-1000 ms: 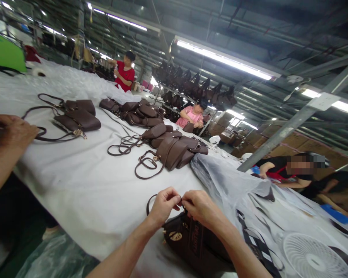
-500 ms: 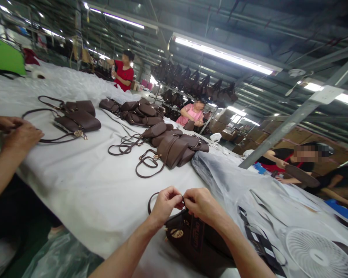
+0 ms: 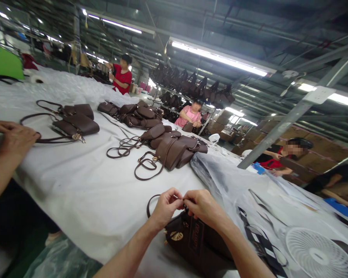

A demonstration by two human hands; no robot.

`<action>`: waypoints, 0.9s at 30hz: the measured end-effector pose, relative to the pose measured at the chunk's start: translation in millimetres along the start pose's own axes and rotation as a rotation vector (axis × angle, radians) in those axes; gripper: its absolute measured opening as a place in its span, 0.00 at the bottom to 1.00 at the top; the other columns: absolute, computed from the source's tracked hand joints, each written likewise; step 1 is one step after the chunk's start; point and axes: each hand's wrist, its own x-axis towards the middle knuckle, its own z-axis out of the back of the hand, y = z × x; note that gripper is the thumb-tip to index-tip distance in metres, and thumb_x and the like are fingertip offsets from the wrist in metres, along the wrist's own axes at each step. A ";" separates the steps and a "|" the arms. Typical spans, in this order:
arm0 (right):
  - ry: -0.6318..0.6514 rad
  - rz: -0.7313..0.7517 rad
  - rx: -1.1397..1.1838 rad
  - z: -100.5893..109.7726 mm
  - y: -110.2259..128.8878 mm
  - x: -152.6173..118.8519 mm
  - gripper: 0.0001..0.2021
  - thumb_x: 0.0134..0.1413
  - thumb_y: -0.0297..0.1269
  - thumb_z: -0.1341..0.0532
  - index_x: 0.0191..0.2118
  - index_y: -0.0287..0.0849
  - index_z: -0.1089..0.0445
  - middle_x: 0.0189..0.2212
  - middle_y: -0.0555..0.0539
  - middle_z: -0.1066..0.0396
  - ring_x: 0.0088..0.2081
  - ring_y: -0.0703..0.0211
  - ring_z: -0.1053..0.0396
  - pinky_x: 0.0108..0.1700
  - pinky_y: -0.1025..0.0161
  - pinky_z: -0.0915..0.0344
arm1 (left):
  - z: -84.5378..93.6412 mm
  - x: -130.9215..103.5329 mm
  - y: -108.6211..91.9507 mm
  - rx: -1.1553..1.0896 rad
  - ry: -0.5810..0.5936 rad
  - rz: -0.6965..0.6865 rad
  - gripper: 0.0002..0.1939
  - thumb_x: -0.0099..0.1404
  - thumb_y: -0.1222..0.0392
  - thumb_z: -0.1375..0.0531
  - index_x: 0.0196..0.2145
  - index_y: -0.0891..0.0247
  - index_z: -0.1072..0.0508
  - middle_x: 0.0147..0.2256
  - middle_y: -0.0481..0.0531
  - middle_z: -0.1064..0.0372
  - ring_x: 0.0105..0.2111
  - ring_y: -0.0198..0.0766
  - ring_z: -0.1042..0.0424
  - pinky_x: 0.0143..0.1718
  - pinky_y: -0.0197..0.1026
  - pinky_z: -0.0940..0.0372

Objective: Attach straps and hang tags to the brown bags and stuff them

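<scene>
Straightened up since a second ago, a co-worker [image 3: 274,163] in black and red now raises a flat brown piece [image 3: 290,164]. Close by, the left hand [image 3: 166,207] and right hand [image 3: 203,205] meet, fingertips pinched narrow on a small dark part [image 3: 186,209], mostly hidden, just above a smooth dark-brown bag [image 3: 188,247] bearing a round gold-coloured emblem [image 3: 177,236]. The bag sits on softly creased white cloth [image 3: 104,185], a slim strap [image 3: 148,206] curving behind the left hand.
</scene>
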 end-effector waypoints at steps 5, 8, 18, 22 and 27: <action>-0.017 -0.004 -0.004 -1.6 1.0 -1.2 0.12 0.51 0.31 0.48 0.24 0.41 0.29 0.17 0.49 0.28 0.17 0.63 0.32 0.20 0.70 0.42 | 0.9 0.1 1.5 -0.056 0.066 0.073 0.08 0.53 0.60 0.38 0.29 0.64 0.34 0.26 0.46 0.36 0.27 0.33 0.34 0.32 0.37 0.37; -0.036 -0.022 -0.014 -0.4 2.5 -1.9 0.12 0.50 0.30 0.48 0.23 0.41 0.30 0.17 0.49 0.28 0.17 0.63 0.32 0.19 0.71 0.43 | 3.3 -0.7 2.0 -0.113 0.080 0.130 0.08 0.51 0.61 0.38 0.28 0.65 0.34 0.29 0.47 0.35 0.29 0.34 0.34 0.35 0.39 0.36; -0.143 -0.075 0.176 -11.2 -8.9 3.7 0.10 0.50 0.25 0.50 0.26 0.42 0.34 0.17 0.53 0.31 0.18 0.64 0.33 0.19 0.71 0.44 | 2.8 -0.6 19.3 -0.246 0.093 -0.045 0.08 0.54 0.60 0.37 0.25 0.63 0.34 0.25 0.48 0.33 0.29 0.36 0.38 0.34 0.38 0.44; -0.289 0.121 0.074 -14.9 -19.4 -2.8 0.07 0.51 0.23 0.44 0.29 0.42 0.34 0.23 0.54 0.30 0.26 0.64 0.31 0.29 0.70 0.40 | 1.0 1.8 27.4 -0.424 0.059 0.028 0.12 0.53 0.59 0.33 0.25 0.63 0.35 0.26 0.49 0.31 0.29 0.35 0.37 0.34 0.38 0.44; -0.297 0.476 -0.409 -32.9 -37.6 -22.1 0.07 0.57 0.23 0.41 0.30 0.41 0.33 0.31 0.51 0.30 0.31 0.63 0.33 0.31 0.67 0.41 | -1.7 -1.6 27.0 -0.624 0.007 0.126 0.14 0.51 0.60 0.30 0.27 0.63 0.34 0.27 0.49 0.29 0.29 0.35 0.34 0.36 0.38 0.41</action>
